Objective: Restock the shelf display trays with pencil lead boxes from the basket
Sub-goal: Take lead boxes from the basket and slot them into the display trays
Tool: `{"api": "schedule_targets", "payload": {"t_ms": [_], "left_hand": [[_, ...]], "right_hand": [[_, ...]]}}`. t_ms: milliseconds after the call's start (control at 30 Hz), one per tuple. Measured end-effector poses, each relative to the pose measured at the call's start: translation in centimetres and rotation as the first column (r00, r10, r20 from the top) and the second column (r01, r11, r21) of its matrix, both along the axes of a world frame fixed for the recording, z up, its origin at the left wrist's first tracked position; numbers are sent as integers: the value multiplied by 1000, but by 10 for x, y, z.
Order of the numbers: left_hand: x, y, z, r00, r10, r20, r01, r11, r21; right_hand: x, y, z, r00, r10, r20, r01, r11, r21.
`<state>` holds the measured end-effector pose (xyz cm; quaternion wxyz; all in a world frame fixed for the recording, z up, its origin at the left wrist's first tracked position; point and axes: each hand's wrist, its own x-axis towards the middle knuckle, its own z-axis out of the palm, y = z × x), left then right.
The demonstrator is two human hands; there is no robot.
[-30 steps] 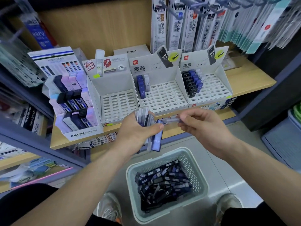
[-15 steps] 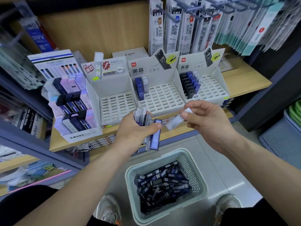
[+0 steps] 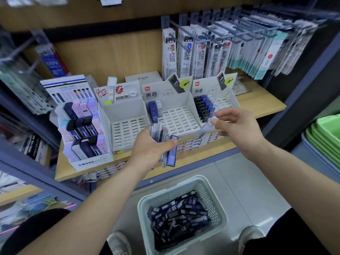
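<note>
Raised toward the right tray (image 3: pixel 225 104), right hand (image 3: pixel 241 129) pinches a clear box (image 3: pixel 206 127) between fingers (image 3: pixel 219 124); left hand (image 3: pixel 150 147) grips a bundle (image 3: pixel 166 144).

We cannot read the pale box (image 3: pixel 206 128) (motion smears it); hanging packs (image 3: pixel 266 52) blur too, and the edge crops the green trays (image 3: pixel 325 133).

Looks to be a stationery shop aisle. Shows in the light wooden shelf (image 3: pixel 257 105) lined with white cardboard display trays (image 3: pixel 176 122) bearing brand marks and slotted floors, in long clear packs of pen refills (image 3: pixel 200 57) hung in rows on grey metal pegs (image 3: pixel 207 36), in a red starburst promotional sticker (image 3: pixel 119 89), and in stacked green plastic baskets (image 3: pixel 323 133) at the right.
</note>
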<state>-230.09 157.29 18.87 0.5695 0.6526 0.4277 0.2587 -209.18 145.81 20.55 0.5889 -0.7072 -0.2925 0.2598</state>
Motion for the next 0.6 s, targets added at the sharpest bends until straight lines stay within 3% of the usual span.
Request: {"api": "schedule_targets", "payload": {"t_ms": [300,600], "left_hand": [[55,23,12,995,-79,-64,86,991,103],[89,44,-16,996,-48,-78,51,998,35]], "right_hand": [[109,29,-13,907,-24,421,117,973,-198],[151,63,-59,866,76,494,69,961,-269]]}}
